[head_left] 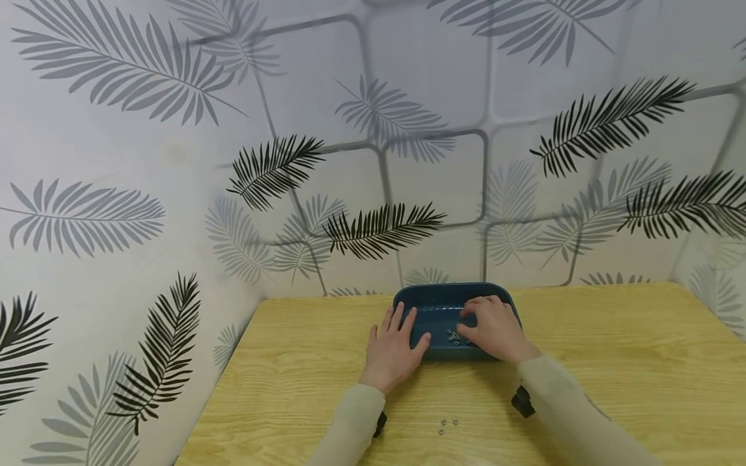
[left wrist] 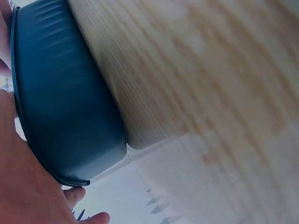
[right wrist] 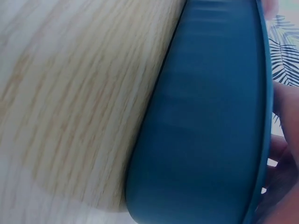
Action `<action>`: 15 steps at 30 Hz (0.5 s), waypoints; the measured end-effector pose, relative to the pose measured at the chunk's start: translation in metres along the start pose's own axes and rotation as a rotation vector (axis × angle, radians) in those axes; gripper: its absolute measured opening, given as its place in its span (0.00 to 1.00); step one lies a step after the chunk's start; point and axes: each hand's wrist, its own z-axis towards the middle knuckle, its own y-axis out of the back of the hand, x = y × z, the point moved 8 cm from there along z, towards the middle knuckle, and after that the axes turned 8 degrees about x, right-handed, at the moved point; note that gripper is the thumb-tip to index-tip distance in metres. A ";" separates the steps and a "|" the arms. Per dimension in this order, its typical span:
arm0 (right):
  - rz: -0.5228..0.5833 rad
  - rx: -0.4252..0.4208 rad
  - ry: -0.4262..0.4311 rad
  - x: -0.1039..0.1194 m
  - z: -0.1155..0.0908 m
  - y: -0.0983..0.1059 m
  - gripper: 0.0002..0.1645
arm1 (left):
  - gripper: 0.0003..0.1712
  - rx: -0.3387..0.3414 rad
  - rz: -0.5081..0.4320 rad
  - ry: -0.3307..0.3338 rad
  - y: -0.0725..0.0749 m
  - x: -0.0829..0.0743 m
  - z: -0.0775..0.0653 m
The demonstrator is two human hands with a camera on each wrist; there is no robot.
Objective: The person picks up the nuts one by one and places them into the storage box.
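Observation:
A dark blue rectangular tray [head_left: 437, 355] stands near the far edge of the table, with several small metal nuts [head_left: 453, 336] on its floor. My left hand [head_left: 393, 353] rests on the tray's left front corner, fingers spread over the rim and thumb along the front edge. Over the right side of the tray, my right hand [head_left: 494, 327] reaches in with bent fingers, thumb and forefinger close to the nuts. I cannot tell whether a nut is between its fingertips. Both wrist views show the tray's outer wall [left wrist: 65, 93] with part of each hand at the rim.
On the wooden table [head_left: 291, 375], a few more loose nuts [head_left: 443, 422] lie in front of the tray, between the forearms. A wall [head_left: 431, 175] with a leaf pattern rises right behind the tray. Dark wrist straps [head_left: 522, 401] show below the sleeves.

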 end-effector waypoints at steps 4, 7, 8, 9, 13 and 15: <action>0.012 -0.015 0.010 0.003 -0.002 0.003 0.13 | 0.39 0.000 0.007 0.003 0.000 0.000 0.000; 0.018 -0.021 0.016 0.005 -0.005 0.005 0.14 | 0.39 -0.001 0.007 0.003 0.000 0.000 0.000; 0.021 -0.023 0.019 0.007 -0.006 0.006 0.14 | 0.39 0.000 0.007 0.002 0.001 0.000 0.001; 0.025 -0.024 0.022 0.008 -0.007 0.007 0.14 | 0.39 -0.001 0.007 0.002 0.001 0.000 0.001; 0.039 -0.038 0.035 0.013 -0.012 0.012 0.14 | 0.39 -0.001 0.011 0.001 0.000 0.000 0.002; 0.045 -0.048 0.043 0.015 -0.015 0.015 0.14 | 0.39 0.004 0.014 0.005 0.000 0.001 0.003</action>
